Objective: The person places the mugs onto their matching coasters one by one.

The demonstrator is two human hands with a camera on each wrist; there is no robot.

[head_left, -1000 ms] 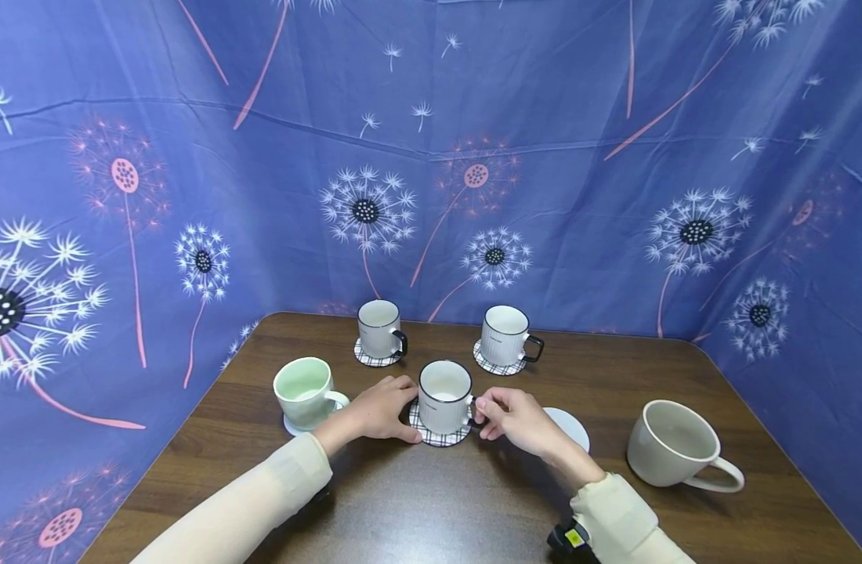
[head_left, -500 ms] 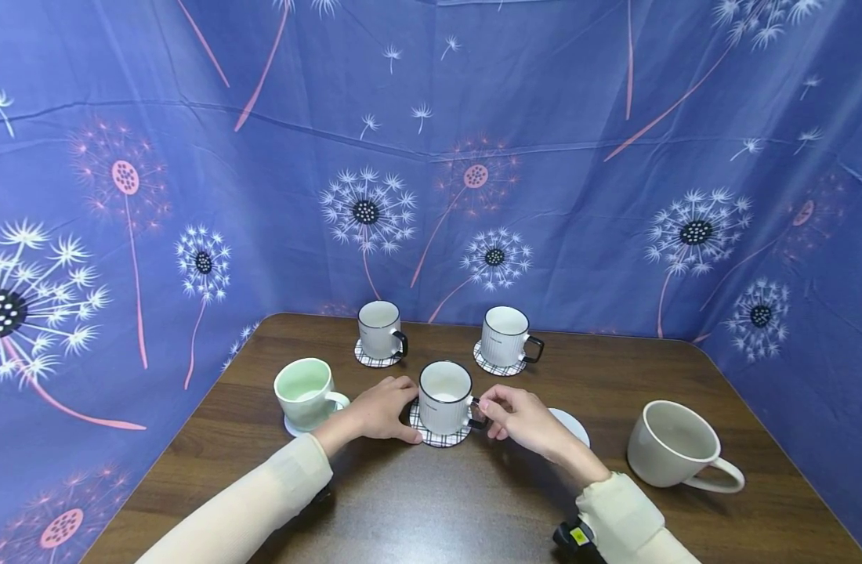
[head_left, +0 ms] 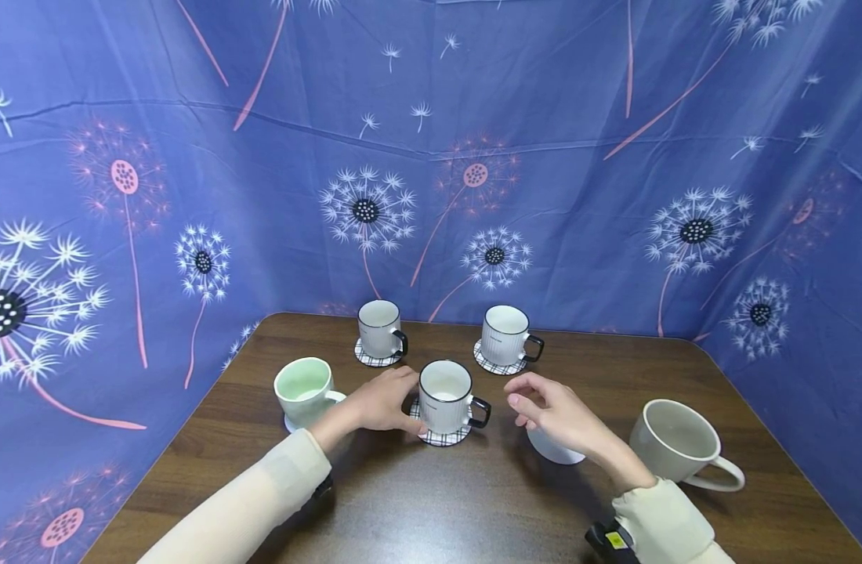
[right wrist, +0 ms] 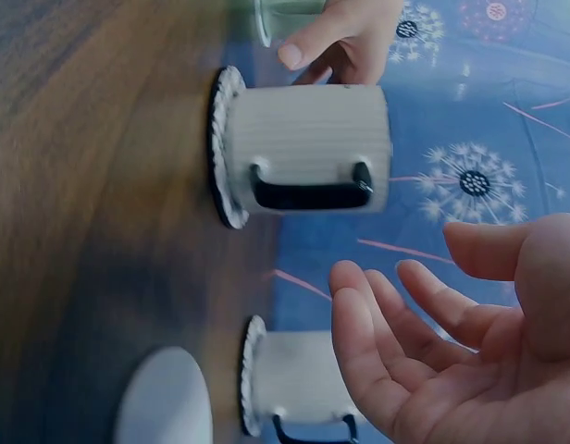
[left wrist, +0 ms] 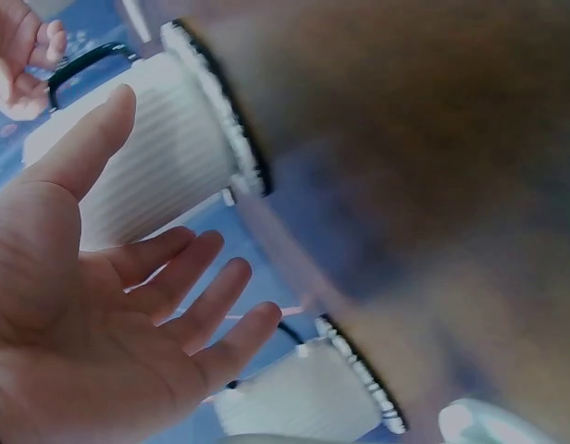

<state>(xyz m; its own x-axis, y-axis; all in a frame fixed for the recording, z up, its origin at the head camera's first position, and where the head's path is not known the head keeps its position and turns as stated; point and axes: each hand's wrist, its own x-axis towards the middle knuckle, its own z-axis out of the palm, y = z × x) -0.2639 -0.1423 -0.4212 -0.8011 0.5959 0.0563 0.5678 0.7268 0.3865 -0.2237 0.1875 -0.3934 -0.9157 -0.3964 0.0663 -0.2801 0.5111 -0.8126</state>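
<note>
A white ribbed mug (head_left: 442,409) with a dark rim and black handle (head_left: 482,412) stands on a round plaid coaster (head_left: 441,440) at the middle of the table. Beside its left side is my left hand (head_left: 382,401), thumb and fingers spread; the left wrist view shows the palm bare. My right hand (head_left: 552,409) hovers to the right of the handle, apart from it, fingers loosely bent around nothing. Below that hand lies a white round coaster (head_left: 556,452), partly covered by it. In the right wrist view, the mug (right wrist: 308,139) sits squarely on its coaster.
Behind stand two similar mugs, the left one (head_left: 378,329) and the right one (head_left: 504,337), each on a plaid coaster. A green cup (head_left: 302,392) on a coaster is at left. A large beige mug (head_left: 671,442) stands at right. A blue dandelion cloth (head_left: 579,196) hangs behind the table.
My right hand has let go of the mug's handle and drawn away to the right, now over the white coaster. The left hand has loosened slightly; the mug stays put.
</note>
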